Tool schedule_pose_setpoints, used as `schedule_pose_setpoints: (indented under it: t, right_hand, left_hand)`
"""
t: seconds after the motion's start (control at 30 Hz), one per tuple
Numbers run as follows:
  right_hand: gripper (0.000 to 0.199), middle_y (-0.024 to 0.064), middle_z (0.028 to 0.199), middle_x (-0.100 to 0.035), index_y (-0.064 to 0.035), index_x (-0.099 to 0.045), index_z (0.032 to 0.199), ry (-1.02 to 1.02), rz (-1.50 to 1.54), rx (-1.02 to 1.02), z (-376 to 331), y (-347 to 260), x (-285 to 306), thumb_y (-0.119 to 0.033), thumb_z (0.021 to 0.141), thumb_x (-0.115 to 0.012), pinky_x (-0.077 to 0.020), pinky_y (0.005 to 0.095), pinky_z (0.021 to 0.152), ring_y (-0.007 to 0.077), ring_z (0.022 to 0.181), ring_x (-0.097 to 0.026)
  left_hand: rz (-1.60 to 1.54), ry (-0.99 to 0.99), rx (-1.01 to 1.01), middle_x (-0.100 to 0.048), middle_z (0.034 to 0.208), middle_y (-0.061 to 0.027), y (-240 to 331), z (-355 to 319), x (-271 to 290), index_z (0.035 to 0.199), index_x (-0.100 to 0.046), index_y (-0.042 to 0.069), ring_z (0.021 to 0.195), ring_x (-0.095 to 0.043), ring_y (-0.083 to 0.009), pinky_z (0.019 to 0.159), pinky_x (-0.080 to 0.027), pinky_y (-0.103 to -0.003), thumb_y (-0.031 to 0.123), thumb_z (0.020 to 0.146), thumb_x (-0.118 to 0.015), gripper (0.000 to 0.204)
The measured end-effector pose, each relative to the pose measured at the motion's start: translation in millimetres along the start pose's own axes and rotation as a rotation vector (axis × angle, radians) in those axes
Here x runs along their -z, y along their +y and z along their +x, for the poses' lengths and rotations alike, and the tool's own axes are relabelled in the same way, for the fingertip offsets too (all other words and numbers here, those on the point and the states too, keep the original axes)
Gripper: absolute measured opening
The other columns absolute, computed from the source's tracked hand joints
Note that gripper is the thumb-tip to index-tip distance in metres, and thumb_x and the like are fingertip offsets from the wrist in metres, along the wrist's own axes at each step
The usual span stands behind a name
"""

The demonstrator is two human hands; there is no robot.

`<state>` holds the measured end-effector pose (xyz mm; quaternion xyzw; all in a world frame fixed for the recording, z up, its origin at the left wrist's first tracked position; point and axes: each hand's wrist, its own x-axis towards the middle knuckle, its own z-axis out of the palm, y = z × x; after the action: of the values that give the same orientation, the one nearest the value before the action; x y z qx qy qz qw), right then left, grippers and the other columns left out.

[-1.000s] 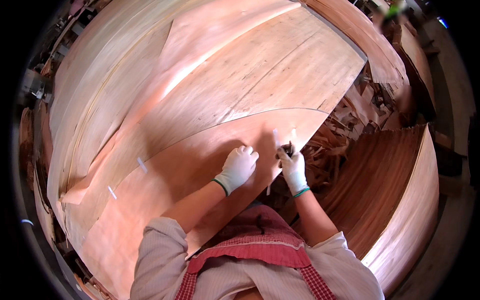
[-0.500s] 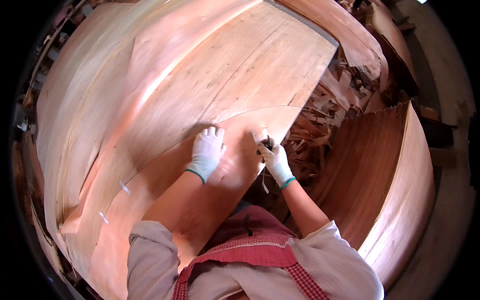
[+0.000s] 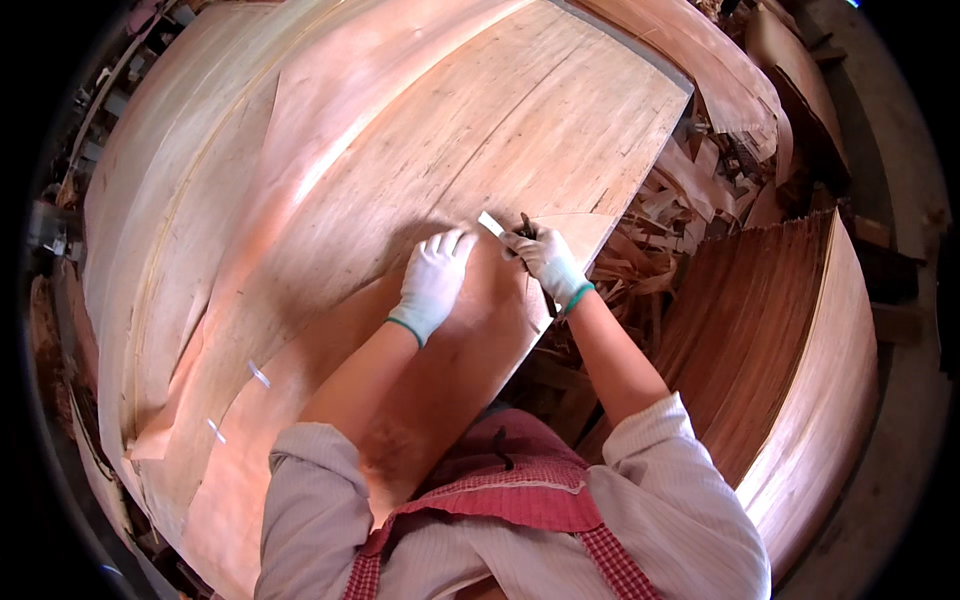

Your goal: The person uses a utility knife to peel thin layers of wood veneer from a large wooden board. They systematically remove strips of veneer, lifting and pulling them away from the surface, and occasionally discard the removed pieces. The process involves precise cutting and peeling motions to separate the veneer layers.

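Observation:
My left hand (image 3: 432, 284), in a white glove with a green cuff, rests on the wood veneer with its fingers stretched out. Under it, a pinkish veneer piece (image 3: 330, 350) with a curved edge lies against a large paler veneer sheet (image 3: 520, 110). My right hand (image 3: 548, 262), gloved alike, is closed around a small dark tool (image 3: 527, 226), whose kind I cannot make out. A short white strip of tape (image 3: 490, 224) sticks out past its fingertips, close to the seam. Two more tape pieces (image 3: 258, 374) bridge the seam further left.
On the right stands a thick curved stack of veneer sheets (image 3: 740, 330). Veneer scraps (image 3: 640, 260) heap up between that stack and the work surface. Loose, wavy veneer sheets (image 3: 200, 180) cover the left side.
Both hands have moved away from me along the veneer, the left also slightly to the right. The white tape strip at the right hand now reaches the seam.

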<state>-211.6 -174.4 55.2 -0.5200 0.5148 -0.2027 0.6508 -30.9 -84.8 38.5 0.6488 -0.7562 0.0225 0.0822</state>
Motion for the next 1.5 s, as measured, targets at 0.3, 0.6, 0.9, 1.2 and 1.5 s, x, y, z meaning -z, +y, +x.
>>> schedule_pose_setpoints:
  t: [0.3,0.6,0.9,1.2,1.5]
  right_hand:
    - [0.021,0.0024,0.068,-0.062,0.0023,-0.066,0.095,0.195,-0.162,0.094,15,34,9,-0.016,0.087,-0.068,-0.0446,0.0244,0.054,0.0089,0.059,-0.054]
    - [0.038,0.0114,0.075,-0.067,0.0051,-0.063,0.104,0.326,-0.346,-0.185,6,-14,62,-0.030,0.090,-0.064,-0.0466,0.0284,0.050,0.0116,0.057,-0.057]
    - [0.026,0.0105,0.076,-0.065,0.0017,-0.064,0.099,0.494,-0.115,-0.146,-2,50,93,-0.022,0.088,-0.063,-0.0467,0.0306,0.053,0.0169,0.058,-0.057]
    - [0.002,-0.0017,0.070,-0.049,-0.0032,-0.054,0.093,0.032,-0.018,0.223,-96,12,12,-0.002,0.092,-0.053,-0.0420,0.0234,0.056,0.0070,0.061,-0.044]
    - [0.022,0.0147,0.083,-0.066,-0.0021,-0.057,0.103,-0.366,-0.332,0.076,-106,56,-160,-0.019,0.090,-0.061,-0.0499,0.0346,0.067,0.0240,0.072,-0.065]
  left_hand:
    - [0.293,-0.167,-0.193,-0.036,0.148,-0.0125,27,34,-30,0.141,-0.037,0.004,0.137,-0.032,-0.0269,0.116,-0.020,-0.040,0.018,0.092,-0.039,0.051]
    - [0.194,-0.123,-0.102,-0.040,0.146,-0.0107,55,82,-20,0.135,-0.044,0.002,0.138,-0.033,-0.0253,0.116,-0.021,-0.041,0.011,0.089,-0.041,0.047]
    - [0.194,-0.091,-0.199,-0.045,0.142,-0.0113,131,127,-61,0.137,-0.043,0.005,0.135,-0.037,-0.0252,0.115,-0.021,-0.039,0.018,0.092,-0.039,0.046]
    - [-2.109,-0.204,0.508,-0.058,0.109,-0.0042,78,-21,41,0.125,-0.050,0.004,0.096,-0.058,-0.0130,0.089,-0.049,-0.028,0.008,0.095,-0.054,0.031]
    - [-1.095,0.441,1.072,-0.060,0.085,-0.0075,-10,-185,33,0.093,-0.055,0.002,0.077,-0.060,-0.0147,0.069,-0.049,-0.030,0.010,0.095,-0.053,0.008]
